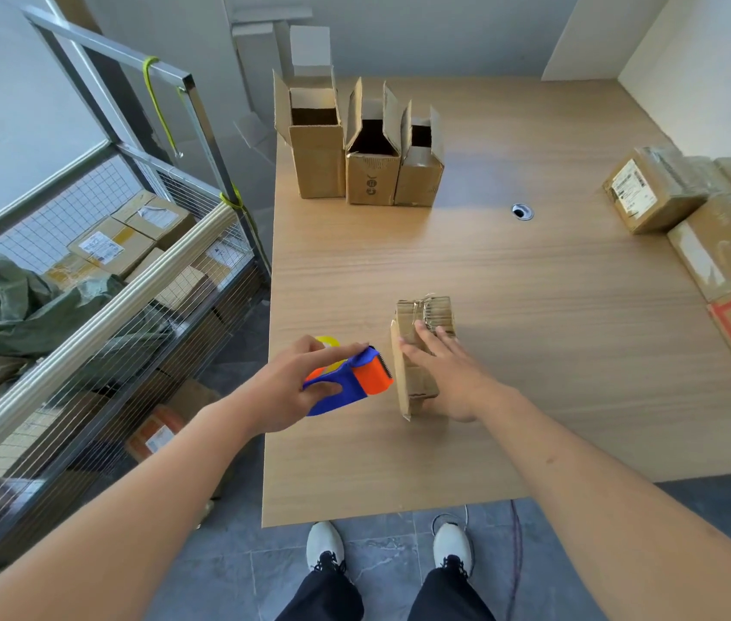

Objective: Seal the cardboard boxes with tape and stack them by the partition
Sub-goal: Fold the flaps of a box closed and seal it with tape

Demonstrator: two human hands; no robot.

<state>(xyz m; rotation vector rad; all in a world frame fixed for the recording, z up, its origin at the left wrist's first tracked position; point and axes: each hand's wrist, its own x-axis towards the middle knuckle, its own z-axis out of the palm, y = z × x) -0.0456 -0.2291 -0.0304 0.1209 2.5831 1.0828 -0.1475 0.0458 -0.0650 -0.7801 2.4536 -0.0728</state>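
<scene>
A small cardboard box (421,347) lies on the wooden bench (533,351) near its front edge, lengthwise away from the person, its top wrinkled with tape at the far end and a flap standing out along its left side. The right hand (448,374) rests flat on top of it, fingers (428,336) straight and slightly spread, pressing down on the cardboard. Just beside the box on the left, not clearly touching it, is a blue and orange tape dispenser (350,380) with a yellowish roll, its toothed end pointing at the box's side. The left hand (296,383) grips the dispenser, fingers curled over the top and thumb under the handle.

At the far end of the bench stand three open boxes (368,168) side by side, flaps up. Along the right edge lies a group of sealed boxes (704,226), some labelled. A round cable hole (521,212) sits between the two groups. Left of the bench is a wire cage cart (108,280) holding more parcels and a green sack (0,293).
</scene>
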